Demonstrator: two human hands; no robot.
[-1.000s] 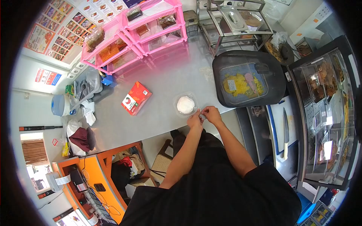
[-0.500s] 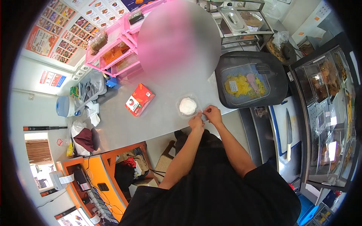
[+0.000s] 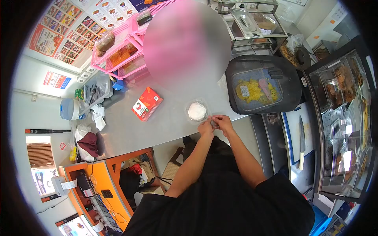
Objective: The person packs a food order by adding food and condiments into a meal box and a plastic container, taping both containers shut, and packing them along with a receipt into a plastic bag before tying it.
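A round clear container (image 3: 197, 111) holding something white and domed stands near the front edge of the steel table. Just below it, over the table's edge, my left hand (image 3: 206, 127) is closed with its fingers pinched together. My right hand (image 3: 223, 123) is close beside it on the right, also pinching. Something small and pale shows between the two hands, too small to name. To the left on the table lies a red and white box (image 3: 147, 104).
Pink racks (image 3: 120, 55) stand at the back left, partly behind a blurred disc. A black lidded bin (image 3: 263, 84) with yellow food sits on the right. Beyond it are a knife (image 3: 302, 137) on a cutting board and a glass display case (image 3: 340, 126).
The view has shifted slightly, so the table's objects sit a little farther right. My hands remain together below the container, with the right fingers slightly closer to the left.
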